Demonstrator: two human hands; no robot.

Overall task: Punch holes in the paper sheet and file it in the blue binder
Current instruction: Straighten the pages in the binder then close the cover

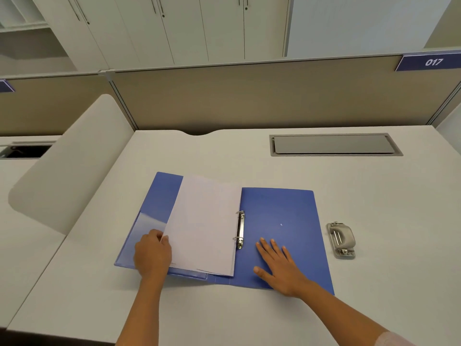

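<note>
in the head view, one blue plastic ring binder [279, 216] is seen lying open and flat on one pale grey desk [249, 318], with its two covers spread to either side. one metal ring mechanism [240, 230] with two rings is fixed along the spine. one white paper sheet [204, 226] is threaded on both rings and is laid over the left cover; whether more sheets lie beneath it cannot be told. one clear plastic pocket [143, 226] is visible on the inside of the left cover, partly hidden by the sheet.

two bare hands are shown. the left hand [152, 255] is closed on the lower left edge of the paper sheet, which is pinched between thumb and fingers. the right hand [279, 265] is spread flat, palm down, on the right cover, with nothing gripped.

one grey metal hole punch [341, 239] is set on the desk just right of the binder, apart from it and untouched. one grey rectangular cable hatch [334, 144] is sunk into the desk farther back. one blue label marked 017 [430, 61] is fixed on the beige partition [249, 96] behind the desk. one white rounded divider panel [72, 161] is stood at the left.
</note>
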